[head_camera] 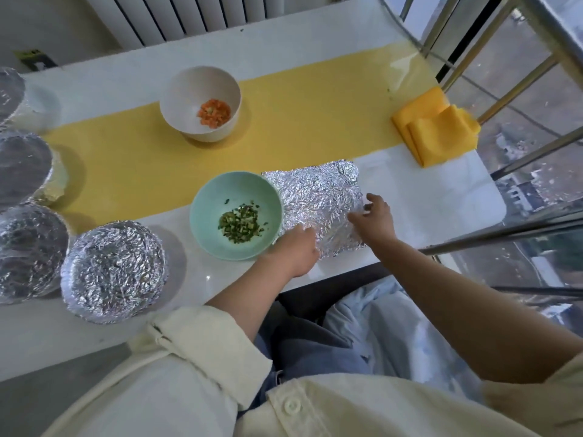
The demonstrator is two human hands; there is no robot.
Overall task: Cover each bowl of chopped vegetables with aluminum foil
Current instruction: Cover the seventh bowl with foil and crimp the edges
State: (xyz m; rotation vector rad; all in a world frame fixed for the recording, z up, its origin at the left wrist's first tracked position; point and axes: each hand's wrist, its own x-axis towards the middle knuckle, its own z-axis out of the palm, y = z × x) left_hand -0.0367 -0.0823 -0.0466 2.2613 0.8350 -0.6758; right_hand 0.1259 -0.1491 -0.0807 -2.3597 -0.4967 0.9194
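Observation:
A crinkled sheet of aluminum foil (318,197) lies flat on the white table, just right of a mint-green bowl (217,190) holding chopped green vegetables. My left hand (296,247) rests on the foil's near left corner. My right hand (375,216) touches the foil's right edge, fingers spread. A white bowl (195,89) with chopped carrot stands uncovered farther back on the yellow runner. Several foil-covered bowls line the left side, the nearest foil-covered bowl (115,271) at the front.
A folded yellow cloth (438,127) lies at the table's far right corner. Metal railing bars (492,48) and glass run along the right. A white radiator (176,14) stands behind the table. The table's front edge (331,279) is close to my lap.

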